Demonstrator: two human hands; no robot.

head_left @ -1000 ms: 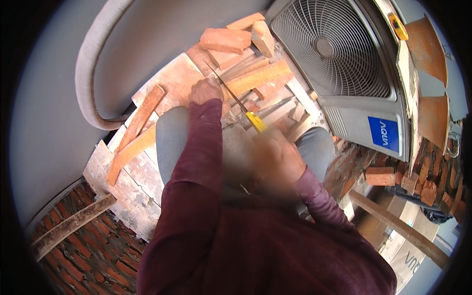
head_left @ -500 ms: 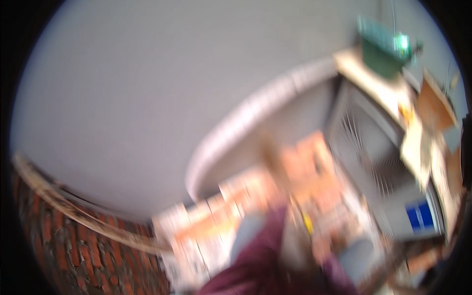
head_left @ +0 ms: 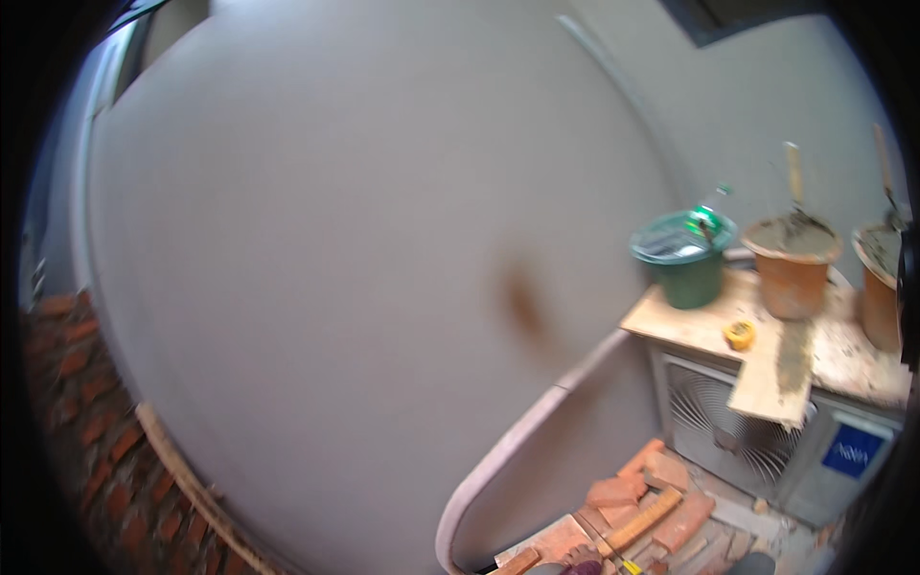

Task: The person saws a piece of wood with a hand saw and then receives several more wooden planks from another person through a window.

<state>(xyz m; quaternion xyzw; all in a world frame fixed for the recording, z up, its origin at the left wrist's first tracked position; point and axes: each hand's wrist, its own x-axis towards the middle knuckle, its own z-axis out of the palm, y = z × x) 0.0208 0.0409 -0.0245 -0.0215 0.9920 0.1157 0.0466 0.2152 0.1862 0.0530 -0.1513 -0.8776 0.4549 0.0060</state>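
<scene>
At the lower edge, a small part of my left hand (head_left: 581,554) shows above a maroon sleeve, beside a flat reddish slab (head_left: 546,539). Its fingers are too small and cut off to read. Close to its right lies a yellow-marked tool (head_left: 630,566), mostly out of the picture. A long tan-orange piece (head_left: 644,520) rests among broken red bricks (head_left: 685,522) just beyond. My right hand is out of view.
A curved ledge (head_left: 503,450) runs along the grey wall (head_left: 364,240). At right, a wooden board (head_left: 671,321) tops an outdoor fan unit (head_left: 714,417), carrying a green bucket (head_left: 692,278), mortar-filled orange buckets (head_left: 793,283) and a yellow tape measure (head_left: 739,334). Rough brickwork (head_left: 105,460) stands left.
My view has swung upward, so the bricks and my arms sit lower in the picture. My right hand has left the frame, and the buckets have come into fuller view.
</scene>
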